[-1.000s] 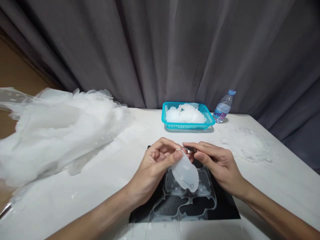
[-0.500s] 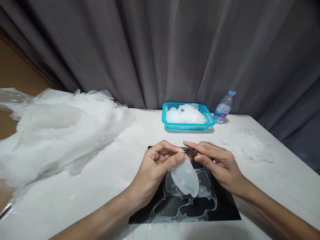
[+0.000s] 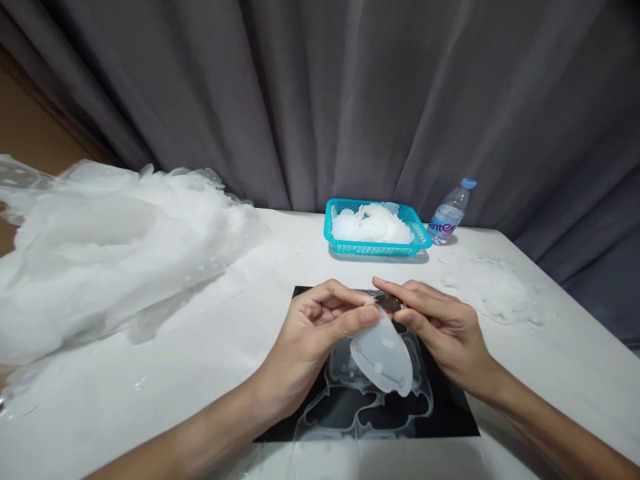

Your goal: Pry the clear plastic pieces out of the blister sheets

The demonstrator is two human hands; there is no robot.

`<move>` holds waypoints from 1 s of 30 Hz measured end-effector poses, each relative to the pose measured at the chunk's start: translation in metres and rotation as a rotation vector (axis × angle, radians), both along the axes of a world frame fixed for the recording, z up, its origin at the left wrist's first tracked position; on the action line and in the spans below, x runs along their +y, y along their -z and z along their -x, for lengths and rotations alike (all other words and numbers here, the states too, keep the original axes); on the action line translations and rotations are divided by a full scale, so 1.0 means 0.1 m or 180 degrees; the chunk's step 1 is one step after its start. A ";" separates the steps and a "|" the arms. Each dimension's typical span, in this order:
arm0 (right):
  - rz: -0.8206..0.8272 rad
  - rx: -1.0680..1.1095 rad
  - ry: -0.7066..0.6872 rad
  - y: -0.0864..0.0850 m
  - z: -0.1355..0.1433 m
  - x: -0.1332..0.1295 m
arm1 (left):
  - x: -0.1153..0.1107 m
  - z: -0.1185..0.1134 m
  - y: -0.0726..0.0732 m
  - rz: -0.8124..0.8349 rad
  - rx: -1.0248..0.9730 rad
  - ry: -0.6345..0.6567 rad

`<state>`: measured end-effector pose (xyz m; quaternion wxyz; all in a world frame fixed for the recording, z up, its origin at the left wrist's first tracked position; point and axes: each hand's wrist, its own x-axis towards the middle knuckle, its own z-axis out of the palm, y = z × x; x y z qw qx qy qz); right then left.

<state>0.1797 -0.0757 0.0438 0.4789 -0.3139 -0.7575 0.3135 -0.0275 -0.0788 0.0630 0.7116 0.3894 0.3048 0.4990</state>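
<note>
A translucent white, curved piece of soft-looking sheet (image 3: 383, 353) hangs from the left hand (image 3: 320, 327), its broad lower end below the fingertips. That hand pinches the narrow top between thumb and forefinger, the other fingers curled in. The right hand (image 3: 440, 327) is closed round a small, dark, shiny metal tool (image 3: 390, 302), forefinger stretched along it; the tool's tip is at the pinched end, whether touching I cannot tell. With tip and left fingertips so close, a slip could nick skin or tear the edge, and a loose pinch could let the piece twist. Beneath both hands lies a translucent sheet with cut-out openings (image 3: 340, 370) on a flat black rectangular mat (image 3: 450, 400). Beyond the hands is a turquoise perforated plastic basket (image 3: 380, 250) of white pieces; a clear blue-capped bottle (image 3: 450, 213) stands just right of it. A big cloudy-white heap (image 3: 125, 260) lies left of the left hand.
</note>
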 end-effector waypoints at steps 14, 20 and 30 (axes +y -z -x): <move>-0.0179 -0.0073 0.0059 -0.03 0.00 -0.02 | -0.02 0.00 0.00 0.0053 -0.0088 -0.0004; -0.0241 -0.0087 0.0090 -0.02 0.02 -0.04 | -0.02 0.00 0.02 0.0013 -0.0104 -0.0036; -0.0493 -0.0148 0.0321 -0.04 0.07 -0.07 | -0.03 -0.02 0.02 0.0107 -0.0162 -0.0063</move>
